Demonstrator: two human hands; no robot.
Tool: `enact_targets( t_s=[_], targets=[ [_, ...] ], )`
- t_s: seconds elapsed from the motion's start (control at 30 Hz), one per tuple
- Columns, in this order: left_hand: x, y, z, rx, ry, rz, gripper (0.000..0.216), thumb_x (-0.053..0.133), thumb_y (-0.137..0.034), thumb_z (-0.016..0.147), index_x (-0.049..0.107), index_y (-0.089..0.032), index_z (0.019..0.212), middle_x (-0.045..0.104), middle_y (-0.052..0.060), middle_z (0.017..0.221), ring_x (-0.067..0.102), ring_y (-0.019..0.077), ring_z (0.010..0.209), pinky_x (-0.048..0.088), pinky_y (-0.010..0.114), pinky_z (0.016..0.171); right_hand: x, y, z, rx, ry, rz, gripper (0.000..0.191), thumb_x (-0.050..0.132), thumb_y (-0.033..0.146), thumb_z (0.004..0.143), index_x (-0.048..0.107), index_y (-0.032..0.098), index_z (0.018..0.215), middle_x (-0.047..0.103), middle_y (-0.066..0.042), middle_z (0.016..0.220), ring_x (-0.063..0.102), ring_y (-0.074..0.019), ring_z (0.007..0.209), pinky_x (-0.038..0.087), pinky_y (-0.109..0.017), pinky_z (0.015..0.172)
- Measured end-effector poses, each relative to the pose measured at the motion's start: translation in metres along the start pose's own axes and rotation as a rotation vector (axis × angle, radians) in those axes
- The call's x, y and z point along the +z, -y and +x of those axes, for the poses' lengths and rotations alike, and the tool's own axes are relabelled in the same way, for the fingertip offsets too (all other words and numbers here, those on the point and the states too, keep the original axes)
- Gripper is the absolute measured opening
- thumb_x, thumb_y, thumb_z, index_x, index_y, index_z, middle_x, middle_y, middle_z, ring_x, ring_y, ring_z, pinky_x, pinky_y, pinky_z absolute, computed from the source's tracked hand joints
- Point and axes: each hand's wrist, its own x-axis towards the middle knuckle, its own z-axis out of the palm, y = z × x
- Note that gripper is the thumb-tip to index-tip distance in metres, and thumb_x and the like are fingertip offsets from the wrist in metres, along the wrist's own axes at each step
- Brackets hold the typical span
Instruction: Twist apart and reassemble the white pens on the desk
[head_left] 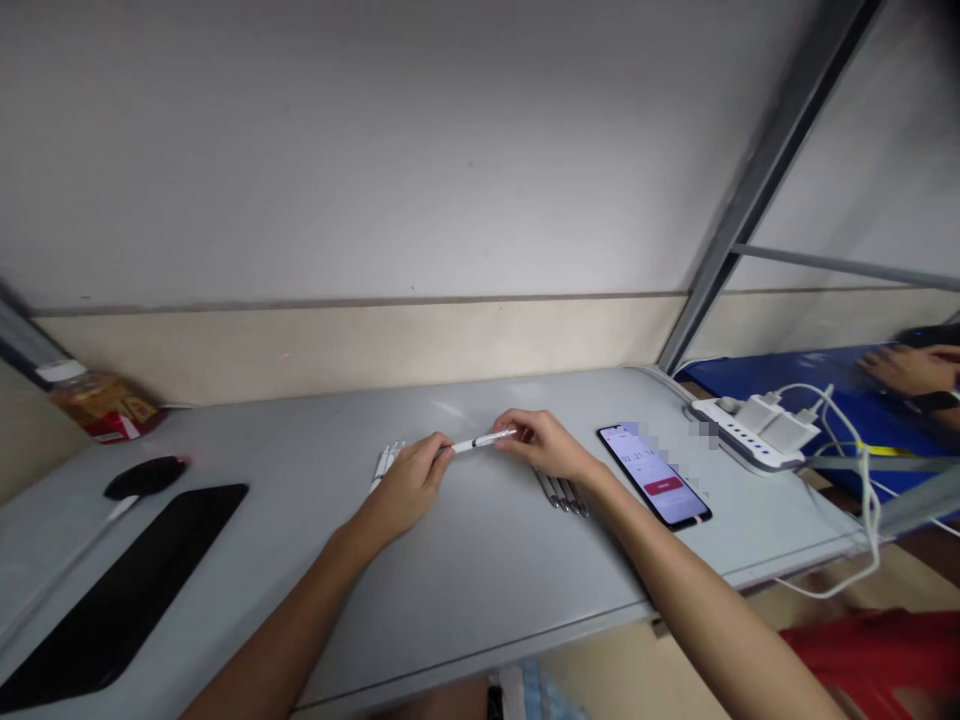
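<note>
A white pen (474,442) with a dark band and a clip stretches between my two hands, above the grey table (480,580). My left hand (412,475) is closed around its left end. At the other end, the fingers of my right hand (541,440) pinch the clip side. Several white pens (384,462) lie behind my left hand, partly covered by it. Under my right wrist lies a row of several pens (564,495) with silvery tips, their upper parts hidden by the hand.
A lit phone (654,475) lies right of my right forearm, near a white power strip (750,435) with cables. On the left are a black mouse-like device (145,478), a black slab (127,600) and a bottle (105,400). Another person's hands (911,370) rest at a blue table (795,385).
</note>
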Motion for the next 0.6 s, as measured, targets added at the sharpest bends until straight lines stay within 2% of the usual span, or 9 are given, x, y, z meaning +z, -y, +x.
enact_targets(
  t_s=[0.17, 0.37, 0.47, 0.6],
  targets=[
    [0.001, 0.001, -0.001, 0.049, 0.02, 0.011, 0.03, 0.033, -0.036, 0.097, 0.055, -0.02, 0.086, 0.059, 0.001, 0.079, 0.054, 0.0158, 0.072, 0.039, 0.029, 0.069, 0.003, -0.001, 0.001, 0.066, 0.027, -0.085, 0.033, 0.046, 0.04, 0.093, 0.062, 0.017, 0.075, 0.051, 0.002, 0.06, 0.043, -0.0106, 0.056, 0.031, -0.023, 0.056],
    [0.002, 0.005, -0.001, 0.078, 0.011, 0.06, 0.029, 0.032, -0.033, 0.097, 0.055, -0.02, 0.085, 0.057, 0.001, 0.08, 0.052, 0.0163, 0.075, 0.04, 0.03, 0.071, 0.006, -0.006, 0.001, 0.116, 0.08, -0.053, 0.041, 0.045, 0.046, 0.092, 0.054, 0.017, 0.065, 0.047, 0.003, 0.056, 0.04, -0.0102, 0.054, 0.03, -0.023, 0.054],
    [0.002, 0.004, -0.001, 0.097, 0.001, 0.058, 0.027, 0.033, -0.032, 0.097, 0.054, -0.02, 0.085, 0.056, 0.001, 0.079, 0.052, 0.0161, 0.075, 0.04, 0.03, 0.071, 0.004, -0.002, 0.001, 0.168, 0.154, 0.099, 0.045, 0.043, 0.05, 0.092, 0.053, 0.017, 0.063, 0.046, 0.003, 0.055, 0.038, -0.0097, 0.052, 0.03, -0.024, 0.054],
    [0.0, 0.002, -0.001, 0.133, -0.018, 0.073, 0.028, 0.031, -0.029, 0.097, 0.054, -0.02, 0.084, 0.054, 0.001, 0.076, 0.051, 0.0156, 0.072, 0.04, 0.029, 0.068, 0.001, 0.004, -0.001, 0.258, 0.235, 0.34, 0.044, 0.045, 0.054, 0.091, 0.062, 0.016, 0.075, 0.043, 0.004, 0.053, 0.034, -0.0089, 0.048, 0.027, -0.025, 0.051]
  ],
)
